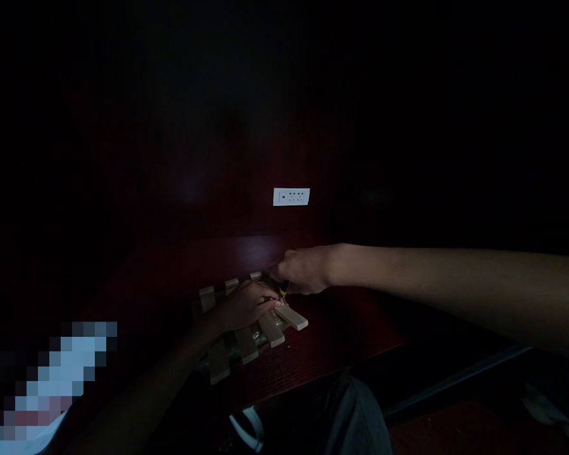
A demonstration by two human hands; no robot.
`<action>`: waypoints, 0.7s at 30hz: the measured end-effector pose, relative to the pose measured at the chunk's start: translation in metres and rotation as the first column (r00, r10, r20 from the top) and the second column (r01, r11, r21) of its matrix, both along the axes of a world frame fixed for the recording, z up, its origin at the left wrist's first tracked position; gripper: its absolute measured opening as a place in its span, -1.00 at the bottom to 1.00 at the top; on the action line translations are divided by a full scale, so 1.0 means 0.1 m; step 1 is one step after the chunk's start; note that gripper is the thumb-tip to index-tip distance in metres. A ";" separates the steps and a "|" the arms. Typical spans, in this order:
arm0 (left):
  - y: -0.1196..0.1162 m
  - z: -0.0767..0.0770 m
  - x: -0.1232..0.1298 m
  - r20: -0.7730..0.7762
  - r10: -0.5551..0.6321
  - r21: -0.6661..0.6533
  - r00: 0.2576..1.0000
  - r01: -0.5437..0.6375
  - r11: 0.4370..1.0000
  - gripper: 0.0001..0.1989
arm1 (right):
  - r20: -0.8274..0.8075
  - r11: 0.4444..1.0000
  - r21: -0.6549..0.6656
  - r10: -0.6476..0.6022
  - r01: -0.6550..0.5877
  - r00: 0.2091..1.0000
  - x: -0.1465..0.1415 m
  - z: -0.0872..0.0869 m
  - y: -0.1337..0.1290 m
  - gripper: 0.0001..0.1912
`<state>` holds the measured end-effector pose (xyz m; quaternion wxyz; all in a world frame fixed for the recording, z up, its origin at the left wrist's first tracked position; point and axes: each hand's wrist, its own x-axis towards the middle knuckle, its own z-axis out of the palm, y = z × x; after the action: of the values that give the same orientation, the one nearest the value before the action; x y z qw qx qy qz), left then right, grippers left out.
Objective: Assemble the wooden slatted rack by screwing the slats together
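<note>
Several pale wooden slats [270,330] lie side by side across darker crosspieces on a dark red table. My left hand [246,304] rests over the middle of the slats, its fingers pressed together at the rightmost slat; what they pinch, if anything, is too small to make out. Above that same slat, my right hand [301,270] is wrapped round a black and yellow tool [283,288], which points down close to my left fingertips. The tool's tip is hard to see in the dim light.
A white socket panel [291,196] is on the dark wall behind the table [313,354]. My knee [358,417] is below the table's front edge. A pale strap-like loop [251,430] hangs at the bottom. A blurred light shape is at the lower left.
</note>
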<state>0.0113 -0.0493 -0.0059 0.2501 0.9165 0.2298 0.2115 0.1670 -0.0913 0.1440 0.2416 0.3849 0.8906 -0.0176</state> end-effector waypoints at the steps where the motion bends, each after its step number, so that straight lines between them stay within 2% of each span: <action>1: 0.00 -0.01 0.00 0.000 -0.006 -0.009 1.000 0.006 1.000 -0.75 | -0.003 0.999 0.016 0.029 -0.028 1.000 0.00 0.00 0.00 -0.67; 5: 0.01 -0.03 -0.01 0.010 -0.010 -0.027 1.000 0.011 1.000 -0.77 | 0.060 0.982 0.157 0.095 -0.104 0.994 0.05 -0.04 0.04 -0.77; 8: 0.00 -0.02 -0.01 0.023 0.000 -0.018 1.000 0.000 1.000 -0.79 | 0.105 0.955 0.223 0.177 -0.197 0.979 0.10 -0.10 0.05 -0.77; 16: -0.04 0.08 0.01 -0.028 0.012 -0.026 1.000 -0.013 1.000 -0.76 | 0.097 0.962 0.191 0.179 -0.194 0.979 0.14 -0.15 0.04 -0.76; 21: -0.04 0.06 0.00 -0.043 0.010 -0.019 0.999 -0.010 1.000 -0.76 | 0.091 0.969 0.175 0.158 -0.172 0.983 0.09 -0.14 0.05 -0.76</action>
<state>0.0108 -0.0529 0.0001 0.2527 0.9172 0.2417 0.1909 0.1759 -0.0868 0.1300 0.2398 0.3304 0.9075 0.0988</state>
